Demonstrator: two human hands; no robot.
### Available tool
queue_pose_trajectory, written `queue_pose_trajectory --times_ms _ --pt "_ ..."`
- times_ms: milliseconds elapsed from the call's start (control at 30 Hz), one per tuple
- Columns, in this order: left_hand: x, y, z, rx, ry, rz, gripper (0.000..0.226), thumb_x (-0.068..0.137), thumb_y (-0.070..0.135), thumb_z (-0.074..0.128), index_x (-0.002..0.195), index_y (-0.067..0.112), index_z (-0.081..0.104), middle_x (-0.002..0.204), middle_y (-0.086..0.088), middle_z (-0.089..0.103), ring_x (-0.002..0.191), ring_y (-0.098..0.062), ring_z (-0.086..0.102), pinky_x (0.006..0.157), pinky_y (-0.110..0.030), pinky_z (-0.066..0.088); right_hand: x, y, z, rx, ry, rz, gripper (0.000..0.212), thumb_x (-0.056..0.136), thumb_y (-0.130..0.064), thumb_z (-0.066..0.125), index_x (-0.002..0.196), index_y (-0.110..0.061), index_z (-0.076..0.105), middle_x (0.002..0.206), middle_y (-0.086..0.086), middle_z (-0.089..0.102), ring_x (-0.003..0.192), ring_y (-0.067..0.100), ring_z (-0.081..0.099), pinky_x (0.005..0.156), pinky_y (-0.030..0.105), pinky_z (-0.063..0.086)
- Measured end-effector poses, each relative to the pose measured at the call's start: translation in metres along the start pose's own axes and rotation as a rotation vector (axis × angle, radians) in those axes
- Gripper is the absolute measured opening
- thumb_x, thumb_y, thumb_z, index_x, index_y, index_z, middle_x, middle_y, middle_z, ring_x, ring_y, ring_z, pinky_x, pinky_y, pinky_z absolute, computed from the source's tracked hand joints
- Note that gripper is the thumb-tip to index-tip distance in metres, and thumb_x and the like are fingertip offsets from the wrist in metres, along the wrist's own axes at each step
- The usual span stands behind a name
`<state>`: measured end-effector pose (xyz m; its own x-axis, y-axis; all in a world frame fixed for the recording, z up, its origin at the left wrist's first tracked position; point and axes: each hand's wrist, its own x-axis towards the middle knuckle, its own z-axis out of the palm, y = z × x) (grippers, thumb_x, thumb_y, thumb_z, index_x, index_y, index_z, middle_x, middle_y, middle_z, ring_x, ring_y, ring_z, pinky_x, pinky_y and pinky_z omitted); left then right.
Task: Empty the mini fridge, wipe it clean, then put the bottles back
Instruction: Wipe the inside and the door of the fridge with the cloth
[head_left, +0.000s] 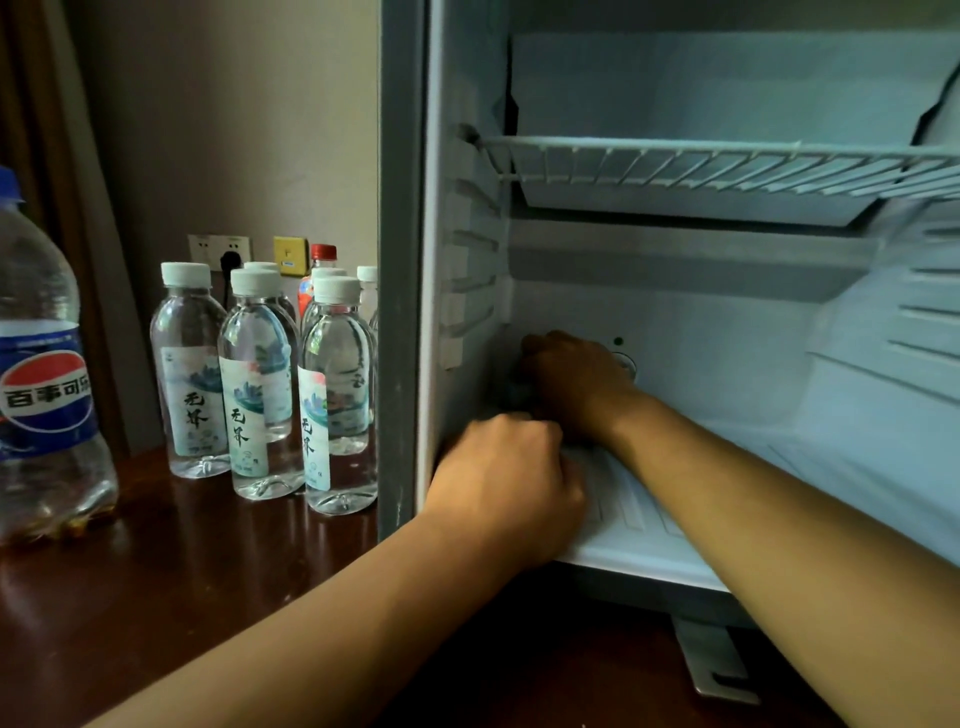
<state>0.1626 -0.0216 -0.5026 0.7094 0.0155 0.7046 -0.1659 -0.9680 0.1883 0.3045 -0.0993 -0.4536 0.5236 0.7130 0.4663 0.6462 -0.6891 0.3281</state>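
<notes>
Glossy dark wooden tabletop (171, 587) bearing clear ribbed plastic water bottles (260, 384) left of open white fridge (675, 322). Left hand (506, 478), fingers curled, at fridge floor; right hand (571, 384) deeper inside, grip indiscernible. Wire shelf (727, 166) above.

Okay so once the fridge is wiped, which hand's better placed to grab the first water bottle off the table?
Probably the left hand. It sits at the fridge's left edge, nearest the water bottles standing just outside that wall. The right hand is deeper inside, at the back corner, and would have to cross over.
</notes>
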Motion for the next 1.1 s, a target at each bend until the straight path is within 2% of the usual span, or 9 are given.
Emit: queue_pose_trajectory --times_ms 133,300,433,500,567,667,833,967,1100 --pt "0.001 0.001 0.0 -0.023 0.01 0.01 0.022 0.088 0.041 0.048 0.074 0.024 0.049 0.092 -0.003 0.067 0.08 -0.029 0.062 0.062 -0.029 0.03 -0.001 0.001 -0.001 -0.033 0.008 0.002 0.04 0.087 -0.039 0.06 0.124 -0.024 0.062 0.125 0.003 0.053 0.116 0.026 0.049 0.083 0.04 0.047" --pt "0.002 0.0 0.001 0.015 0.015 -0.019 0.028 0.087 0.041 0.047 0.068 0.021 0.041 0.086 -0.005 0.066 0.072 -0.03 0.06 0.059 -0.028 0.03 -0.004 0.01 -0.002 0.014 0.246 0.114 0.038 0.088 -0.029 0.061 0.124 -0.019 0.06 0.123 0.01 0.052 0.113 0.033 0.049 0.074 0.038 0.043" --pt "0.002 -0.001 0.002 0.045 -0.013 -0.04 0.03 0.087 0.042 0.046 0.067 0.019 0.044 0.081 -0.004 0.065 0.048 -0.013 0.038 0.047 -0.027 0.025 -0.007 0.019 -0.007 0.027 0.496 0.252 0.035 0.079 -0.011 0.066 0.114 -0.006 0.066 0.114 0.02 0.06 0.103 0.042 0.055 0.072 0.043 0.047" --pt "0.003 -0.001 0.001 0.048 -0.029 -0.055 0.033 0.087 0.041 0.046 0.065 0.017 0.045 0.077 -0.002 0.063 0.045 -0.008 0.027 0.042 -0.022 0.019 -0.009 0.024 -0.008 0.01 0.582 0.275 0.035 0.075 -0.007 0.067 0.109 -0.003 0.067 0.109 0.023 0.061 0.099 0.044 0.056 0.075 0.045 0.047" --pt "0.005 -0.001 0.001 0.054 -0.04 -0.071 0.034 0.087 0.041 0.046 0.063 0.015 0.044 0.075 -0.004 0.063 0.044 -0.008 0.026 0.043 -0.024 0.021 -0.008 0.027 -0.008 0.002 0.534 0.259 0.036 0.076 -0.012 0.066 0.112 -0.004 0.065 0.112 0.022 0.059 0.104 0.043 0.054 0.081 0.045 0.044" --pt "0.005 -0.001 0.002 0.047 -0.038 -0.081 0.032 0.086 0.04 0.047 0.064 0.017 0.042 0.073 -0.003 0.06 0.045 -0.009 0.025 0.053 -0.026 0.028 -0.008 0.022 -0.005 0.014 0.336 0.217 0.038 0.081 -0.028 0.064 0.115 -0.011 0.064 0.12 0.014 0.056 0.111 0.036 0.051 0.082 0.041 0.043" --pt "0.003 0.0 -0.001 0.015 -0.032 -0.044 0.026 0.088 0.04 0.049 0.069 0.023 0.05 0.057 0.01 0.031 0.046 -0.005 0.025 0.044 -0.018 0.017 -0.004 0.007 -0.001 -0.026 0.063 0.026 0.036 0.084 -0.041 0.062 0.115 -0.022 0.065 0.121 0.003 0.055 0.113 0.027 0.052 0.077 0.035 0.042" --pt "0.002 -0.002 0.0 0.028 -0.026 -0.027 0.025 0.088 0.041 0.048 0.069 0.024 0.047 0.057 0.009 0.03 0.047 -0.005 0.024 0.044 -0.018 0.017 -0.005 0.007 0.002 -0.018 0.086 0.039 0.037 0.083 -0.039 0.064 0.117 -0.023 0.065 0.12 0.003 0.055 0.113 0.026 0.051 0.075 0.032 0.038" --pt "0.004 -0.002 0.001 0.039 -0.031 -0.049 0.026 0.087 0.041 0.047 0.07 0.022 0.047 0.071 0.003 0.055 0.046 -0.007 0.025 0.044 -0.026 0.021 -0.003 0.009 -0.002 -0.056 0.271 0.119 0.036 0.084 -0.022 0.063 0.118 -0.013 0.064 0.119 0.013 0.055 0.11 0.036 0.049 0.082 0.039 0.039"
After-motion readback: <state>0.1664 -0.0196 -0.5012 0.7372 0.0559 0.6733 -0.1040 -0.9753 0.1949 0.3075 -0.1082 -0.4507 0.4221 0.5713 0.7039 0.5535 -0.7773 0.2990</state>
